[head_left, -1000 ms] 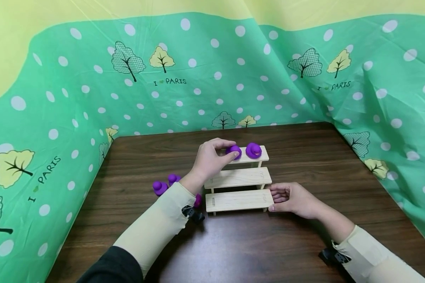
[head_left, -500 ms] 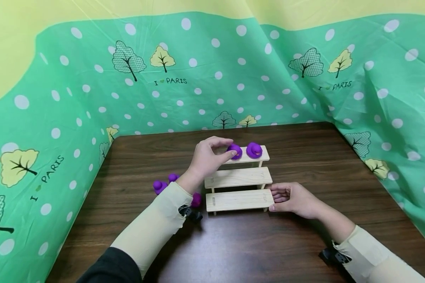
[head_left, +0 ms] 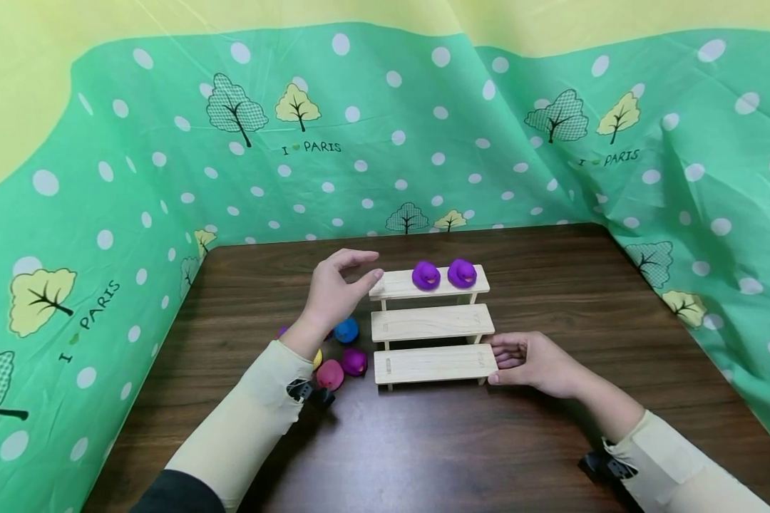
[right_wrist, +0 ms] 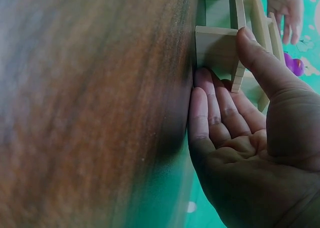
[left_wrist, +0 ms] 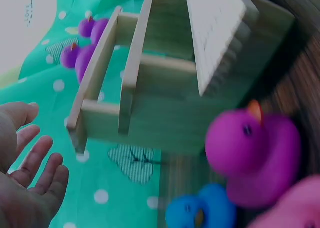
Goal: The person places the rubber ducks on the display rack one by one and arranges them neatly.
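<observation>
On the top tier (head_left: 395,284) of the wooden stand (head_left: 433,324), 2 purple ducks (head_left: 463,273) sit side by side. The left hand (head_left: 335,291) hovers just beside that tier's left end, its grip wide; the right hand (head_left: 540,363) holds the lowest tier's (head_left: 435,364) right end. Other ducks (head_left: 354,362) (1 of them blue) sit on the bench (head_left: 423,449).

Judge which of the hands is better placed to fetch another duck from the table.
Probably the left hand: it is empty, and the blue duck and a purple duck sit on its side of the wooden stand. The right hand is at the stand's opposite end, farther from them.
</observation>
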`<state>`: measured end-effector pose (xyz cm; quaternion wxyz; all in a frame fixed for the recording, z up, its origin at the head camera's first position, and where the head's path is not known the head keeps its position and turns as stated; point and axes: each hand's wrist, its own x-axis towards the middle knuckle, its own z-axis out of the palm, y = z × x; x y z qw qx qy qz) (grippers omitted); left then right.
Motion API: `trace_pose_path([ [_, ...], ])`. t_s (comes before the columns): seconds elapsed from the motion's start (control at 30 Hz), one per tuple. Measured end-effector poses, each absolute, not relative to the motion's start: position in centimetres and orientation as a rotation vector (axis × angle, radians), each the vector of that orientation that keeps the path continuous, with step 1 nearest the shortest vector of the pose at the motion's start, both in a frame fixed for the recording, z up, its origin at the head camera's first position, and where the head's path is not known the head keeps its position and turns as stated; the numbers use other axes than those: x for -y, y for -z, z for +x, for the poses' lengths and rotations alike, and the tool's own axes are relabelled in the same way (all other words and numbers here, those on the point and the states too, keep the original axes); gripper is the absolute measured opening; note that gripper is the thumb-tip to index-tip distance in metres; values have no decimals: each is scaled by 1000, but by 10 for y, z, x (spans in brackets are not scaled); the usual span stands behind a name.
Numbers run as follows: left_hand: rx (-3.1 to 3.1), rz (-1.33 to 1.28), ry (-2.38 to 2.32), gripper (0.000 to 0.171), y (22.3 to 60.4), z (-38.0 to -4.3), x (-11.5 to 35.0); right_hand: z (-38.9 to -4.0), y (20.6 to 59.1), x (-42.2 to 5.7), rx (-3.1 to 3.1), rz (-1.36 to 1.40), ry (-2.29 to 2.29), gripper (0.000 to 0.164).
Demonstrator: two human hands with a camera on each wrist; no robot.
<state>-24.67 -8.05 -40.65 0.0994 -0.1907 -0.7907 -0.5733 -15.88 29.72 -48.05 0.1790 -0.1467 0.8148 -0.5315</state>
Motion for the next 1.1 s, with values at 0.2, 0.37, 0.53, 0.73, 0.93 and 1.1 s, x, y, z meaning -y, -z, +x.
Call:
trace_pose_path([
  [0.2, 2367, -494, 1669, 27, 415, -244, 115, -159, 482, -297, -2309, -417, 1497, 66],
  [0.37, 2401, -424, 1663, 28, 424, -241, 143, -160, 483, -299, -2315, -402, 1484, 67],
  [0.53, 2445, -355, 1650, 32, 432, -237, 171, -160, 482, -299, -2317, -402, 1482, 69],
  [0.73, 2572, -306, 1575, 30, 445, -231, 203, -159, 481, -299, -2304, -400, 1488, 68],
  [0.93, 2666, -257, 1533, 34, 464, -224, 226, -159, 481, -299, -2299, -415, 1501, 67],
  [1.1, 2690, -273, 1580, 33, 477, -220, 243, -159, 482, -298, -2290, -417, 1508, 66],
])
